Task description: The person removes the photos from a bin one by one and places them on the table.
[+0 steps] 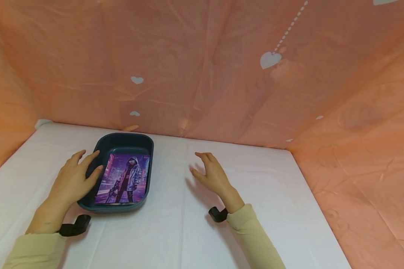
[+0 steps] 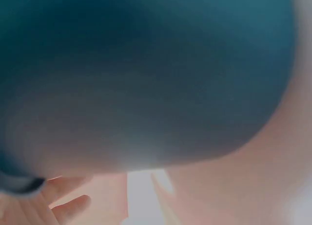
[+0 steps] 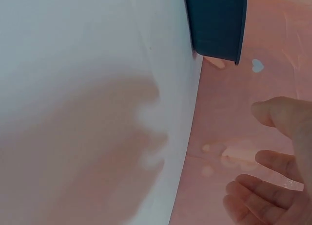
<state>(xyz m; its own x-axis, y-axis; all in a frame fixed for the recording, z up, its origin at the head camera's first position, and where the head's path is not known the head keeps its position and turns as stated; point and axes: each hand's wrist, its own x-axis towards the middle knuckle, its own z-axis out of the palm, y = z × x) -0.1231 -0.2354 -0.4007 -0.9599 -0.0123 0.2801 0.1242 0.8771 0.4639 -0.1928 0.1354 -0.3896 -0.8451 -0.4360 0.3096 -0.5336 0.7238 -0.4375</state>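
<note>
A dark blue rectangular basin (image 1: 121,138) with rounded corners stands on the left of the table. Inside it lies a flat purple print (image 1: 122,179) showing a hooded figure with a rifle. My left hand (image 1: 72,181) is at the basin's left side, its loosely bent fingers and thumb spread over the rim. In the left wrist view the basin wall (image 2: 161,98) fills most of the picture, blurred. My right hand (image 1: 213,173) hovers over the table to the right of the basin, fingers relaxed and apart, holding nothing; the right wrist view shows its thumb and fingers (image 3: 263,196) loosely curved.
A white cloth covers the table (image 1: 266,224). An orange curtain (image 1: 195,67) with pale hearts hangs behind and along both sides. Each wrist carries a black camera on a band, the right one (image 1: 218,214) close above the cloth in the head view.
</note>
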